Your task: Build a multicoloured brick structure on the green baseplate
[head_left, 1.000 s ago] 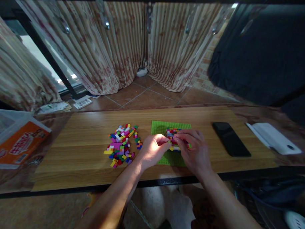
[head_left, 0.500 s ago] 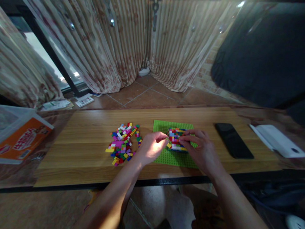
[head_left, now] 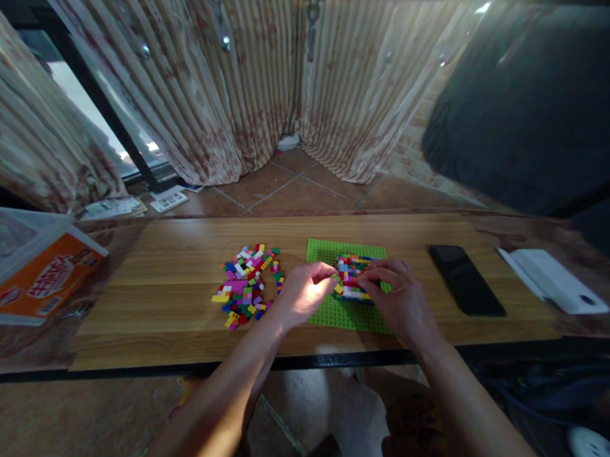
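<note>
Multicoloured plastic bricks in a low, blocky build (head_left: 347, 275) sit on a lime-green studded plastic baseplate (head_left: 348, 317), which lies flat on the wood-grain counter (head_left: 162, 293). Taking twelve o'clock as straight away from the person, the build lies at three o'clock from the grip of the left hand (head_left: 307, 292), just beside its near-side edge, and at nine o'clock from the palm of the right hand (head_left: 402, 298). Right is the nearer: its fingertips reach over the build and cover part of it. Brick rows appear to run from nine to three; with that three o'clock end hidden, which axis is longer cannot be told. Left thumb and forefinger are drawn together, the right ones bent close; whether either grip pinches a brick is too small to tell. Loose multicoloured plastic bricks (head_left: 244, 290) are heaped at nine o'clock, well apart from the baseplate.
</note>
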The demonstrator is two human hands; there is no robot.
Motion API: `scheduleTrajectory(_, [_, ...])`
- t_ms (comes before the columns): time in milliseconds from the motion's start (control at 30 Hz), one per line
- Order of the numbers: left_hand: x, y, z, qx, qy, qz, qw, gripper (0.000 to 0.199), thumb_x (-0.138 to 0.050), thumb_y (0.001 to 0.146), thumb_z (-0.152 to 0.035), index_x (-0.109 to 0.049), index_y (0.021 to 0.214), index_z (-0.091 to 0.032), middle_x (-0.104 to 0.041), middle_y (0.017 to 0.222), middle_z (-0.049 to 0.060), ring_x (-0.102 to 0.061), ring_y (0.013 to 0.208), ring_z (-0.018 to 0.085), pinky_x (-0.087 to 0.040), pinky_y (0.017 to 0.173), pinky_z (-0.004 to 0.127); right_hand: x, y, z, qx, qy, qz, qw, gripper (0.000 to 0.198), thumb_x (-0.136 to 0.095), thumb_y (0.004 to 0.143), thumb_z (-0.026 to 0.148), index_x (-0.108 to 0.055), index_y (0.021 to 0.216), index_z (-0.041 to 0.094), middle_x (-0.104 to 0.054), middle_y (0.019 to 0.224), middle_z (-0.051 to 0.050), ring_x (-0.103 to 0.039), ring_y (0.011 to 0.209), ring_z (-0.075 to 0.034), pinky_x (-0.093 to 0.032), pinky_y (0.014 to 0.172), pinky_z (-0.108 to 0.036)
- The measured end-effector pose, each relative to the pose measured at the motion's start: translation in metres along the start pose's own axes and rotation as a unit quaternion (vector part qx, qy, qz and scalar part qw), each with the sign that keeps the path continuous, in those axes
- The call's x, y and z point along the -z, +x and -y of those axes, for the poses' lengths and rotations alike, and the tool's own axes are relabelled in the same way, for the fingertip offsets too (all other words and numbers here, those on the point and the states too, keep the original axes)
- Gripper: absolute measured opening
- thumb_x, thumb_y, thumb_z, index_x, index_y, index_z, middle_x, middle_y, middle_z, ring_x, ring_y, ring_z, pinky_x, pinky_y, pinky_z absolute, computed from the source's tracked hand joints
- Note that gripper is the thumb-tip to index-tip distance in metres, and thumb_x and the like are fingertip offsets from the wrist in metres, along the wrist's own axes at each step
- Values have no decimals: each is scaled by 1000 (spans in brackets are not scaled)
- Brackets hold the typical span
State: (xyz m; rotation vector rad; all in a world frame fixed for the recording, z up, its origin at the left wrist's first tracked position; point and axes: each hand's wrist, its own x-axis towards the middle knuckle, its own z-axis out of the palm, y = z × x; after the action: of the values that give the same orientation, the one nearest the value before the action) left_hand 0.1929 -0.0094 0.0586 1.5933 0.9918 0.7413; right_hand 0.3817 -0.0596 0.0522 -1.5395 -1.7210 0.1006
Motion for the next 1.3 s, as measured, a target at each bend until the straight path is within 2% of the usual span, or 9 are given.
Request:
scheduleTrajectory(200, [-1, -1, 0, 14, -49, 12, 999, 17, -61, 76, -13, -68, 92, -13, -73, 89, 5, -65, 85, 16, -50, 83, 29, -1, -2, -1, 14, -9, -10, 1000, 12, -67, 83, 26, -73, 74, 23, -67, 86, -5, -61, 87, -23, -48, 78, -39])
scheduleTrajectory(333, [-2, -2, -1, 16, -85, 24, 996, 25, -62, 77, -11, -67, 101, -13, -72, 99, 8, -66, 89, 16, -51, 86, 31, 1, -2, 9, 27, -7, -23, 999, 12, -63, 87, 27, -73, 85, 21, -67, 94, -7, -60, 93, -23, -48, 83, -41])
scheduleTrajectory(467, [-7, -3, -4, 2, -123, 28, 992, 25, -63, 78, -14, -64, 103, -12, -70, 108, 11, -66, 94, 18, -51, 88, 32, -2, -2, 22, 51, 12, 19, 998, 15, -60, 89, 28, -72, 95, 20, -67, 99, -8, -59, 98, -23, -48, 87, -42])
scheduleTrajectory(567, [-10, -4, -6, -8, -133, 24, 991, 25, -64, 78, -17, -64, 103, -13, -71, 107, 10, -67, 92, 17, -52, 86, 31, -6, -3, 27, 57, 18, 29, 998, 13, -59, 90, 26, -71, 91, 20, -68, 96, -7, -59, 96, -22, -48, 86, -41])
scheduleTrajectory(767, [-13, -6, -5, 10, -115, 6, 993, 20, -65, 76, -18, -66, 95, -12, -72, 94, 8, -67, 82, 16, -53, 78, 28, -10, -4, 32, 75, 5, -11, 997, 12, -60, 90, 23, -71, 86, 21, -69, 92, -6, -59, 92, -21, -48, 84, -40])
scheduleTrajectory(867, [-12, -5, -5, 17, -109, -6, 994, 16, -63, 75, -14, -66, 91, -12, -73, 91, 7, -67, 81, 15, -53, 77, 28, -4, -2, 27, 71, -2, -24, 997, 12, -60, 89, 23, -71, 86, 21, -69, 92, -6, -60, 91, -22, -48, 83, -41])
scheduleTrajectory(1033, [-4, -1, -5, 17, -37, -43, 998, 13, -63, 77, -14, -69, 88, -14, -74, 87, 6, -68, 82, 16, -53, 79, 27, 17, 1, 2, 20, -4, -31, 999, 13, -60, 89, 26, -72, 90, 21, -67, 95, -7, -60, 91, -21, -50, 80, -39])
scheduleTrajectory(1167, [-1, 2, -2, 19, -23, -48, 998, 13, -63, 78, -15, -70, 88, -15, -75, 86, 5, -68, 81, 16, -52, 77, 27, 25, -1, -12, 27, -7, 8, 1000, 14, -59, 89, 26, -73, 92, 22, -67, 96, -6, -60, 93, -22, -50, 81, -39])
scheduleTrajectory(1300, [-2, 2, 0, 18, -10, -38, 999, 14, -62, 79, -16, -70, 90, -14, -75, 87, 7, -68, 80, 16, -52, 76, 27, 22, -3, -13, 20, -11, 41, 999, 12, -62, 87, 28, -74, 87, 24, -67, 95, -5, -60, 93, -22, -49, 82, -39])
